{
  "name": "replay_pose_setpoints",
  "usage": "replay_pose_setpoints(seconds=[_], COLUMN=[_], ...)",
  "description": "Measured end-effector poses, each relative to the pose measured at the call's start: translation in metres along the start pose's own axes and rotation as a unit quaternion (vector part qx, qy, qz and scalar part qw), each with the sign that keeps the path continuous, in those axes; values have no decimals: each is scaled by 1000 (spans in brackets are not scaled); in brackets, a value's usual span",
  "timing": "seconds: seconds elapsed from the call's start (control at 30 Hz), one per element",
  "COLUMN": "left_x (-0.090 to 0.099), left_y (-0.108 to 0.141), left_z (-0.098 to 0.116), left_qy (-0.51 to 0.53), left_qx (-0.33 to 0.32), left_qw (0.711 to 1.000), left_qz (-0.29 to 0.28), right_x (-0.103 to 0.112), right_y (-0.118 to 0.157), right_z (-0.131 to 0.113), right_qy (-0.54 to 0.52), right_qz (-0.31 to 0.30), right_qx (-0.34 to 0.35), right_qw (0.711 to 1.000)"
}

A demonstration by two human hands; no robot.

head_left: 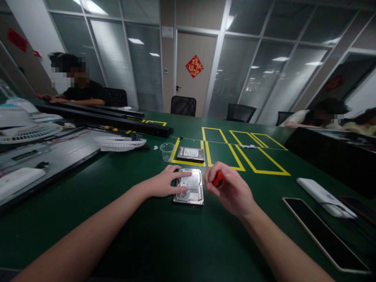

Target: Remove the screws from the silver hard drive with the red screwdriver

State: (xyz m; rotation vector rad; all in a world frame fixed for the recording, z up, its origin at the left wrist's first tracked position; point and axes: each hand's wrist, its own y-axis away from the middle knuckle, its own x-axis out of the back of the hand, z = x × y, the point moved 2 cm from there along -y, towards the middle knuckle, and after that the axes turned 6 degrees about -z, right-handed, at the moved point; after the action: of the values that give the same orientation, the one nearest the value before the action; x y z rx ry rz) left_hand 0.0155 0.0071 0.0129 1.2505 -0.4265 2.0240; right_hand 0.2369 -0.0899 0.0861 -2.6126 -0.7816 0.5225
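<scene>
A silver hard drive [192,196] lies flat on the green table in front of me. My left hand [164,182] rests on its left side, thumb and index finger stretched apart across the top face. Just right of the drive, my right hand [229,188] is closed round a screwdriver [218,179]; only its red and black handle end shows, and the shaft is hidden. A second hard drive [190,154] lies behind the first, inside a yellow taped rectangle. Beside it on the left stands a clear plastic cup [167,152].
White fan parts [119,143], a flat metal panel [58,156] and long black bars [117,119] lie left. A phone [323,231], a white power bank [326,197] and a large black box [329,156] are right. People sit at both far sides.
</scene>
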Motion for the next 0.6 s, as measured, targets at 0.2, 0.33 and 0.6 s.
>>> replay_pose_setpoints(seconds=[0.2,0.33,0.6], left_x=[1,0,0], left_y=[1,0,0], left_z=[1,1,2], left_qy=[4,-1,-11], left_qx=[7,2,-4], left_qw=[1000,1000,1000], left_qz=[-7,3,8], right_x=[-2,-3,-2], right_y=[-1,0,-1], right_z=[-2,-1,1], right_qy=[-13,-11,9], right_qz=[11,-5,-9], right_qx=[-18,-16,-7], right_qw=[1000,1000,1000])
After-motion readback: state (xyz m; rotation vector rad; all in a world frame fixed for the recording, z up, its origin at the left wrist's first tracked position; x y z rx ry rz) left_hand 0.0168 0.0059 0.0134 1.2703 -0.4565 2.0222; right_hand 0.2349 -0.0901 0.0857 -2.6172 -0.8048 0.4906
